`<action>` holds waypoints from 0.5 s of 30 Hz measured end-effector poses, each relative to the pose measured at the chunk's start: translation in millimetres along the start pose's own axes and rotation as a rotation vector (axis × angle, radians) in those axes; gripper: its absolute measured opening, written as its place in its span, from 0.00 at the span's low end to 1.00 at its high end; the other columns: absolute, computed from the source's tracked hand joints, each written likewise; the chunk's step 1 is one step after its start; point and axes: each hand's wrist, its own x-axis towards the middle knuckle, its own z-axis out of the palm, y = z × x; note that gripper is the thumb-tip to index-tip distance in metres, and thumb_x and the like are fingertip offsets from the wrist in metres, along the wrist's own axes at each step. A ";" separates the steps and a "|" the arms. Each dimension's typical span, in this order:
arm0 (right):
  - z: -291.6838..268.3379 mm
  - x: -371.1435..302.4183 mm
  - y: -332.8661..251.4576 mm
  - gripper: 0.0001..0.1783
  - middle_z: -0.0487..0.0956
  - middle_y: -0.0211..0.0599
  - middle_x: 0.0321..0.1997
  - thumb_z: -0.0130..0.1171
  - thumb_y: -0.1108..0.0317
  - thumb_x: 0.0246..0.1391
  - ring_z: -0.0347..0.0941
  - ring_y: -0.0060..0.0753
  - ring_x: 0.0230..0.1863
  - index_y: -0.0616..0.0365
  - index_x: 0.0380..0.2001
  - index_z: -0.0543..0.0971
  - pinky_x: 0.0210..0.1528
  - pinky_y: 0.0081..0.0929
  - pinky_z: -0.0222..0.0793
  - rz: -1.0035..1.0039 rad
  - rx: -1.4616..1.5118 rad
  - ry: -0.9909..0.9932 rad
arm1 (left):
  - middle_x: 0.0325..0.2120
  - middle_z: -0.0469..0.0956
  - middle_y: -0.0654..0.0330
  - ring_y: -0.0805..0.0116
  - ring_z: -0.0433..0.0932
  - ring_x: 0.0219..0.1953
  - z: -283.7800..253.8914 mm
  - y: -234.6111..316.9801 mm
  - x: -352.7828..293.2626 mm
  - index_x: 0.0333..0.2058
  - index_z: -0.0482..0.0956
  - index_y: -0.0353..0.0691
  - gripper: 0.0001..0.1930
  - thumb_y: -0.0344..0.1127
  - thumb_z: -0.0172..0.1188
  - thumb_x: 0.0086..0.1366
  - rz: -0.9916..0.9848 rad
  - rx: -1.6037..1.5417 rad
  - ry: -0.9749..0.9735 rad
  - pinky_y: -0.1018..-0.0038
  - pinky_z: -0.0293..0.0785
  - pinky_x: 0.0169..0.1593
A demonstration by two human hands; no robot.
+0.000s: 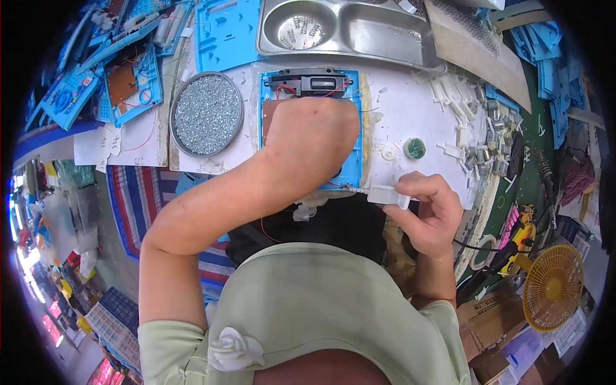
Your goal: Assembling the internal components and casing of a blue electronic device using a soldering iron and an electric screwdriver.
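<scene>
A blue plastic casing (263,83) lies on the worktable, with a black part (314,84), red wires and a brown board in it. My left hand (314,128) is bent over the middle of this casing, and its fingers are hidden beneath the back of the hand. At the casing's near right corner, my right hand (428,208) pinches a small white plastic part (387,195) between thumb and fingers. Just beyond that hand are a small round tub of green stuff (414,149) and a white disc (388,153).
A round dish of small metal screws (207,113) stands left of the casing. Behind it is a steel tray (385,35) with springs. White plastic parts and small motors (491,138) are heaped at right. Blue casings with wires (131,83) pile up at far left. A yellow fan (553,287) stands lower right.
</scene>
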 end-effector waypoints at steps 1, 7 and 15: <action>0.7 0.3 -0.7 0.18 0.83 0.38 0.37 0.76 0.79 0.46 0.82 0.25 0.37 0.65 0.40 0.81 0.42 0.22 0.78 0.010 0.007 0.013 | 0.20 0.79 0.51 0.49 0.82 0.26 0.2 2.5 1.2 0.25 0.76 0.37 0.11 0.37 0.65 0.61 -0.034 0.010 -0.024 0.58 0.78 0.30; 1.7 1.2 1.7 0.17 0.84 0.37 0.36 0.76 0.78 0.45 0.82 0.24 0.37 0.64 0.40 0.81 0.42 0.23 0.78 0.054 0.024 0.056 | 0.24 0.82 0.49 0.47 0.82 0.28 12.4 -2.9 3.9 0.28 0.80 0.36 0.10 0.37 0.63 0.61 -0.144 -0.116 0.082 0.56 0.78 0.32; -5.8 -1.9 12.1 0.18 0.82 0.38 0.39 0.75 0.79 0.44 0.78 0.29 0.42 0.63 0.40 0.82 0.48 0.25 0.72 0.002 0.050 0.115 | 0.25 0.79 0.54 0.55 0.79 0.27 -8.9 -14.2 -4.8 0.32 0.80 0.36 0.04 0.28 0.65 0.59 -0.192 -0.572 0.007 0.68 0.74 0.33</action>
